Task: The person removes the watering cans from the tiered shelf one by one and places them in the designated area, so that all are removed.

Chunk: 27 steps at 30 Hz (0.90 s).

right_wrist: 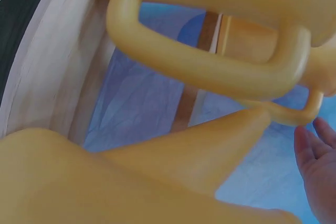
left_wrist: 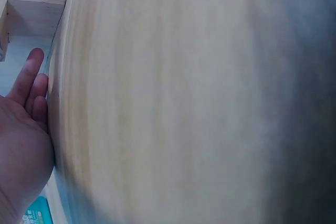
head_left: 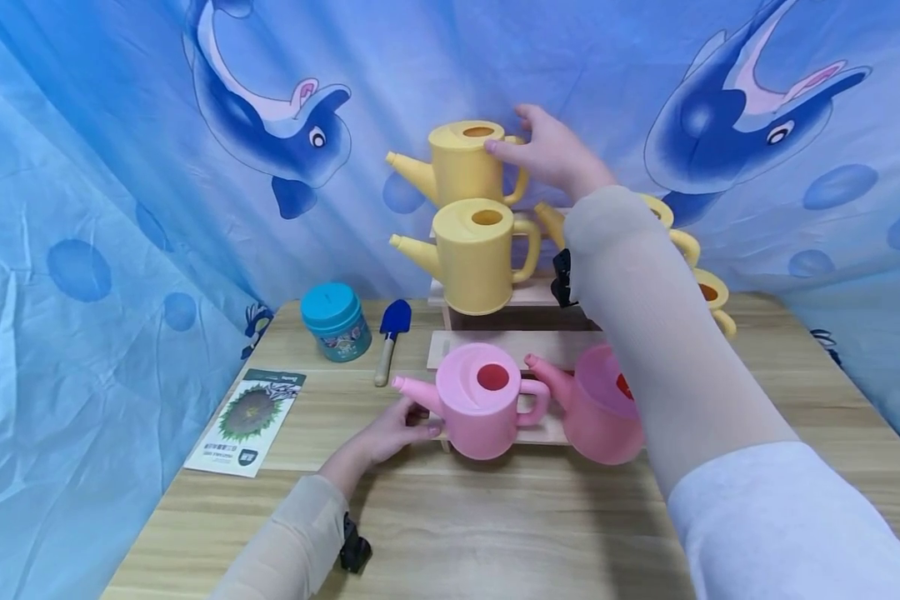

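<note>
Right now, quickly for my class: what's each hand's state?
Left hand: open, beside the wooden stand.
Right hand: open, at the top-left yellow watering can; contact unclear.

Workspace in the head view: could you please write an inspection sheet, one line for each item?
Surface: wooden table.
Job's things: four yellow watering cans and two pink watering cans on a stepped stand.
Clutter: blue trowel, teal jar and packet, left of the stand.
Hands: right hand at the upper yellow can's handle, contact unclear; left hand near the stand's lower left end.
Cables: nothing seen.
Surroundings: blue curtain with dolphin print.
</note>
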{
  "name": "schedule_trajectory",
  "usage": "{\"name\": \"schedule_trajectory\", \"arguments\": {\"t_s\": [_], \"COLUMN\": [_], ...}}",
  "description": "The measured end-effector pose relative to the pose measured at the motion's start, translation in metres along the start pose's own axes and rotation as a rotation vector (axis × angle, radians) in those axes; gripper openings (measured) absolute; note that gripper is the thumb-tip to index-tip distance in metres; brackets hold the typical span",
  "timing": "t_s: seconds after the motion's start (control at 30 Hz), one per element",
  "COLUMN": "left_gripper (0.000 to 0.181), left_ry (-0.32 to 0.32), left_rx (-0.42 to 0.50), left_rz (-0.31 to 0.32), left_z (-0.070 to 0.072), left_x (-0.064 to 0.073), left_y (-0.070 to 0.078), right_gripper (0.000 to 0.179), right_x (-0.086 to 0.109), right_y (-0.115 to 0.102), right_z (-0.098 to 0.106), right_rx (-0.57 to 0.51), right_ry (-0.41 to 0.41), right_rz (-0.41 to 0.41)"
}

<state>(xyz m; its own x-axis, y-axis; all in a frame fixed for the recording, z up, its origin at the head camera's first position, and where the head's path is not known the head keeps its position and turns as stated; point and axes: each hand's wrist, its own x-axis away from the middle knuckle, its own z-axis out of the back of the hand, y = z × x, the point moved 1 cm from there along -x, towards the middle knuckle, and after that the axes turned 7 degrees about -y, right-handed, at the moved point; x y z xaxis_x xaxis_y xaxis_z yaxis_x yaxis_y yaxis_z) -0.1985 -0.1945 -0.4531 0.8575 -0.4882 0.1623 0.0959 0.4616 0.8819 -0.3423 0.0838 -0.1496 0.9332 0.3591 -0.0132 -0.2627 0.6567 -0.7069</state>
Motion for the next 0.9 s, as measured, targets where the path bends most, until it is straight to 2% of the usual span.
{"name": "schedule_trajectory", "arguments": {"t_s": [0.17,0.4,0.67,0.9], "left_gripper": [0.065,0.062,0.063,0.064], "left_ry": [0.0,0.006,-0.017,-0.012], "left_rx": [0.013,-0.015,0.052,0.035], "left_rz": [0.016,0.012,0.02,0.027], "left_z": [0.004,0.005,0.001,0.001], "left_x": [0.001,0.0,-0.003,-0.002], "left_y": [0.0,0.001,0.0,0.001], "right_gripper": [0.089,0.087,0.08,0.075], "right_x": [-0.005,-0.01,-0.016,-0.011], "right_y": [0.003,0.004,0.008,0.011], "right_z": [-0.001,-0.005,-0.011,-0.006], "right_rx": [0.004,0.013,-0.147,-0.202], "right_ry": [0.017,0.034,-0.061,-0.053], "right_rz": [0.006,0.009,0.036,0.017]}}
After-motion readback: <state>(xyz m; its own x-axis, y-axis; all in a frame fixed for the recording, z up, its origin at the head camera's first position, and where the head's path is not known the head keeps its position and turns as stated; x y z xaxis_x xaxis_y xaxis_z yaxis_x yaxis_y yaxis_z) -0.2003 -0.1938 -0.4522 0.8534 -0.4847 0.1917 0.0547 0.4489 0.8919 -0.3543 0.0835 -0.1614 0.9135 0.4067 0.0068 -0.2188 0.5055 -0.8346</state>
